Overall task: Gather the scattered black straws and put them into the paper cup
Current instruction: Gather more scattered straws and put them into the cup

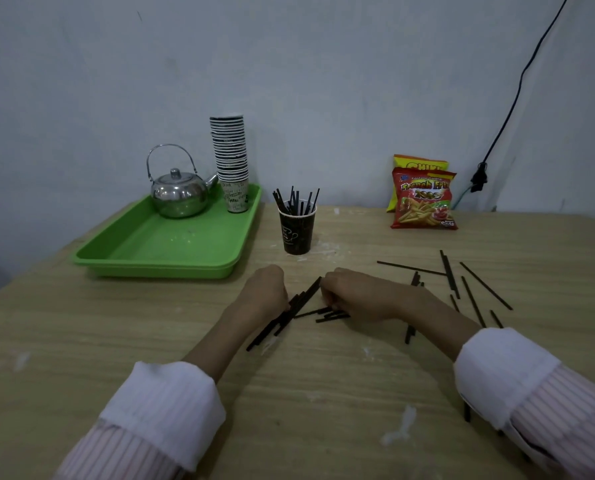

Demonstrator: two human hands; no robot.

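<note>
A dark paper cup (297, 230) stands on the wooden table with several black straws (294, 200) upright in it. In front of the cup, my left hand (266, 292) is closed on a slanted bundle of black straws (299, 303) that rests on the table. My right hand (354, 296) lies palm down beside it, with its fingers curled over more short straws (330, 315). Loose straws (469, 285) lie scattered to the right of my right hand, some under my right forearm.
A green tray (157, 247) at the back left holds a steel kettle (178, 192) and a tall stack of paper cups (232, 161). Two snack bags (422, 199) lean on the wall at the back right. A black cable (503, 123) hangs there.
</note>
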